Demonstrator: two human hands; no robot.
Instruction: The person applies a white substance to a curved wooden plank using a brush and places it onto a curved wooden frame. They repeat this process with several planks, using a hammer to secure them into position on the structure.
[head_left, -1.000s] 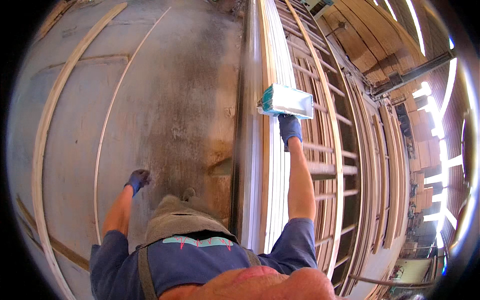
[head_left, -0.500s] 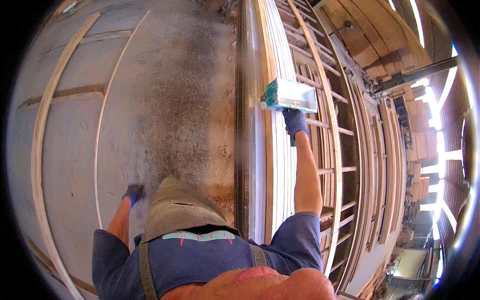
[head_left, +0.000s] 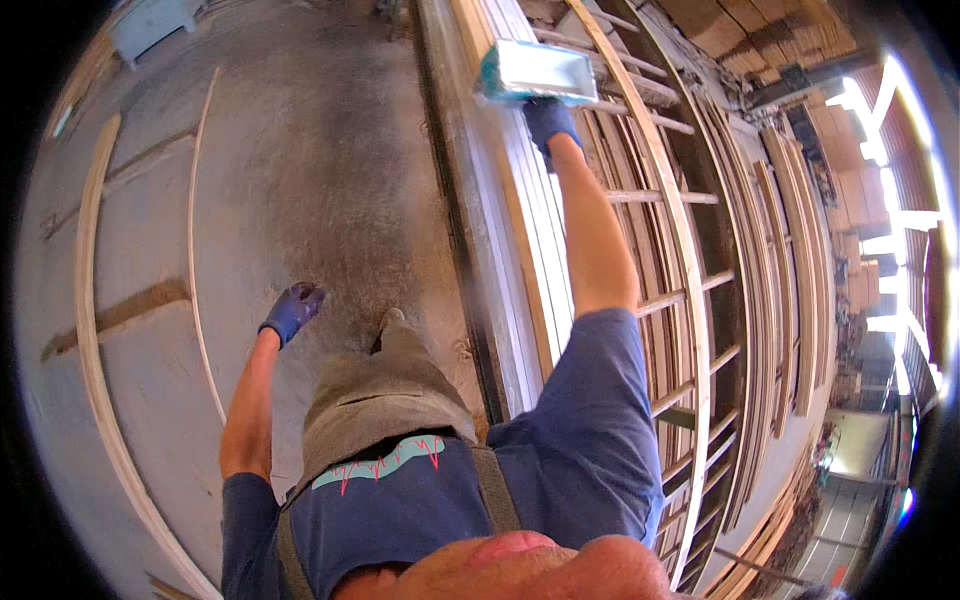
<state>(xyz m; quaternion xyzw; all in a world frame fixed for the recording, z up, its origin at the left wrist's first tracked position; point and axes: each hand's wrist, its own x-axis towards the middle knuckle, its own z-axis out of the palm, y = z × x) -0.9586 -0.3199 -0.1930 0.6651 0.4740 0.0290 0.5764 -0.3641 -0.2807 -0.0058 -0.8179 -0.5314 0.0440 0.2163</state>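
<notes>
Holding a small box [head_left: 540, 72], the person's right hand [head_left: 548, 124] reaches forward at the upper middle of the view. The hand wears a dark blue glove and is closed on the near long side of the box; part of the grip is hidden beneath it. The box is oblong, white inside and teal on its outer wall, with its open side facing up toward the camera. It is over the far part of a row of long white strips [head_left: 540, 220]; whether it touches them cannot be told. A wooden strip [head_left: 525, 250] runs along the left edge of the white row.

The left hand [head_left: 292, 312], also gloved, is well apart from the box. It grasps nothing, its fingers loosely bent, above the grey floor [head_left: 350, 180]. Left of this hand lie a thin strip [head_left: 193, 200] and, farther out, a wider board [head_left: 88, 290].

To the right of the white strips is a rack [head_left: 640, 197] of wooden rungs, crossed lengthwise by a pale plank [head_left: 697, 330]. Long brown boards [head_left: 780, 290] lie beyond it. The person wears a brownish apron [head_left: 385, 405] over a dark blue shirt [head_left: 590, 420].
</notes>
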